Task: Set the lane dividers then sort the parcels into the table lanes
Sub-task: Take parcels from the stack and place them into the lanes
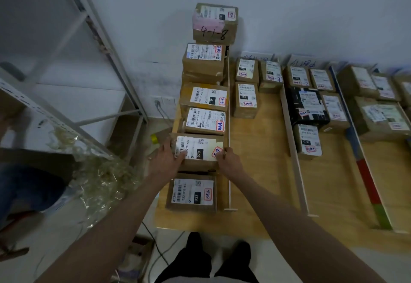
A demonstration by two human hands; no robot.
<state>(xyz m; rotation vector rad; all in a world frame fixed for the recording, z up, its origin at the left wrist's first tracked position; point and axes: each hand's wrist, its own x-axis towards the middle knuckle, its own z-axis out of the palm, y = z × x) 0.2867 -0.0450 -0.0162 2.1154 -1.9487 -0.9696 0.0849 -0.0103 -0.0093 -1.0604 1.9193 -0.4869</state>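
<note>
Leftmost lane packed, divider (229,127) hard right — left hand (165,160) and right hand (229,160) clasp the "070" parcel (199,149) between them.

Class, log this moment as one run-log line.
stage: sorting | left hand + right hand: gripping parcel 070 | lane: leftmost, behind parcel 032 | dividers: set

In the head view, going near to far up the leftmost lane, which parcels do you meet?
Parcel marked 032 → parcel marked 070, held between left hand and right hand → parcel marked 15H → box marked 4-1-8 on top at the far end.
</note>
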